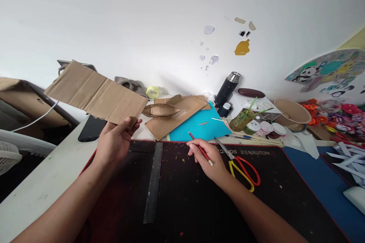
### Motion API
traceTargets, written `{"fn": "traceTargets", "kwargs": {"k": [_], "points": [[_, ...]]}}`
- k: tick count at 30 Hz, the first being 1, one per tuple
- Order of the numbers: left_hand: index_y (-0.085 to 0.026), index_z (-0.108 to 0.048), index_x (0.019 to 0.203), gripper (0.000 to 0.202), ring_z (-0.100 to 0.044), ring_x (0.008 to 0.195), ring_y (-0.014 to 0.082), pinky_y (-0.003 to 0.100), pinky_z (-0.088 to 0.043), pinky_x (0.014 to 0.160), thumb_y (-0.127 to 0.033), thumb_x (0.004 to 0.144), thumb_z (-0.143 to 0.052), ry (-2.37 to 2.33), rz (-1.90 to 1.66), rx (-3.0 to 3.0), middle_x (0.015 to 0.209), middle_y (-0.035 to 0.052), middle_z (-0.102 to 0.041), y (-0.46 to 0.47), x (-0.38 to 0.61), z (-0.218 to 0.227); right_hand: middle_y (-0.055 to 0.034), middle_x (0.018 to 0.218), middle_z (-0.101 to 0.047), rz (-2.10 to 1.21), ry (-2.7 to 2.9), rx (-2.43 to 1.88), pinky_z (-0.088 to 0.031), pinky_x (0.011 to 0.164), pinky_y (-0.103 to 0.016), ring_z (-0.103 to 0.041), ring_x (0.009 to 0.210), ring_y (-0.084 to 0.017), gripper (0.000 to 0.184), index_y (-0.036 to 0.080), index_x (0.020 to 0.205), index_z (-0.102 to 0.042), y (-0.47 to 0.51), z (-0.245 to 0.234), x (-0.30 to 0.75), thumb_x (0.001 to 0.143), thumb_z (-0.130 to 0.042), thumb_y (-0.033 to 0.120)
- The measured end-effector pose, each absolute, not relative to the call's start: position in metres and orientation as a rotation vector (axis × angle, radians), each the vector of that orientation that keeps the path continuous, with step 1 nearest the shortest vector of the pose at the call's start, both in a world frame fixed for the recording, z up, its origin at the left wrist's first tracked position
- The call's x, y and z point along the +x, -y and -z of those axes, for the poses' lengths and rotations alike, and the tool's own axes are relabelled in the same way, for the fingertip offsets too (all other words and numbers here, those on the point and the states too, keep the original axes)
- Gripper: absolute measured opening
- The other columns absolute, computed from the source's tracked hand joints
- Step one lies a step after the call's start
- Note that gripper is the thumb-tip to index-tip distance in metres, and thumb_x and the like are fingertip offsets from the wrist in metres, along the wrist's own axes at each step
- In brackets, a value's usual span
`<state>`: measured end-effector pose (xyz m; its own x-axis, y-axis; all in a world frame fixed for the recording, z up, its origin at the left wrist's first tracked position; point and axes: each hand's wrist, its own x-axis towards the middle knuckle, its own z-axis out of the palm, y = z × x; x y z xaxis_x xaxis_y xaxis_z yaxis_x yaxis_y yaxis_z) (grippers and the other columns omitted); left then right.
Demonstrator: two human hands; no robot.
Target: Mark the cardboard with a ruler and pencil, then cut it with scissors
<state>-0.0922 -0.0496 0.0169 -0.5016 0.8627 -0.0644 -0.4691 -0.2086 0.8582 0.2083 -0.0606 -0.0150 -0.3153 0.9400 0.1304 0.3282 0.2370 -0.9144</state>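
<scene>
My left hand (118,136) grips a rectangular piece of brown corrugated cardboard (97,93) by its lower right corner, lifted above the desk. Creases run across the piece, and one edge looks ragged. In my right hand (207,159) is a red pencil (201,149), its point aimed up and to the left. Between my hands a dark ruler (153,182) lies on the black desk mat (194,205). Scissors (239,163) with one red and one yellow handle lie just right of my right hand. Behind them sits a boat-shaped cardboard form (161,110).
A printed cardboard sheet (173,119) overlaps a blue sheet (194,127) at the back. A black flask (228,89), paint jars (265,127) and a round bowl (292,112) stand at the right. A phone (92,128) lies on the left; paper strips (349,161) are far right.
</scene>
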Motion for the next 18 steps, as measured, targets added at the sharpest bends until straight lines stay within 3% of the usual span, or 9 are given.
{"fn": "traceTargets", "kwargs": {"k": [6, 11, 18], "points": [[-0.022, -0.076, 0.095, 0.033, -0.074, 0.08, 0.0151, 0.025, -0.062, 0.071, -0.027, 0.071, -0.097, -1.108, -1.813, 0.537, 0.105, -0.0001, -0.079, 0.05, -0.091, -0.015, -0.0029, 0.085, -0.078, -0.772, 2.131, -1.134, -0.049, 0.072, -0.031, -0.071, 0.075, -0.021, 0.027, 0.025, 0.103, -0.073, 0.042, 0.004, 0.206, 0.113, -0.052, 0.039], [-0.02, -0.078, 0.095, 0.038, -0.07, 0.077, 0.0147, 0.026, -0.061, 0.069, -0.03, 0.066, -0.1, -1.105, -1.841, 0.577, 0.099, 0.0014, -0.078, 0.049, -0.09, -0.011, -0.0031, 0.085, -0.08, -0.509, 2.273, -1.186, -0.045, 0.068, -0.029, -0.071, 0.072, -0.02, 0.028, 0.025, 0.107, -0.076, 0.025, 0.011, 0.201, 0.113, -0.052, 0.037], [-0.019, -0.078, 0.092, 0.043, -0.068, 0.075, 0.0158, 0.026, -0.059, 0.063, -0.035, 0.06, -0.102, -1.143, -1.901, 0.596, 0.099, 0.0038, -0.079, 0.047, -0.089, -0.011, -0.0079, 0.1, -0.086, -0.337, 2.267, -1.333, -0.049, 0.071, -0.031, -0.079, 0.085, -0.025, 0.026, 0.023, 0.118, -0.08, 0.017, 0.033, 0.217, 0.111, -0.057, 0.033]]}}
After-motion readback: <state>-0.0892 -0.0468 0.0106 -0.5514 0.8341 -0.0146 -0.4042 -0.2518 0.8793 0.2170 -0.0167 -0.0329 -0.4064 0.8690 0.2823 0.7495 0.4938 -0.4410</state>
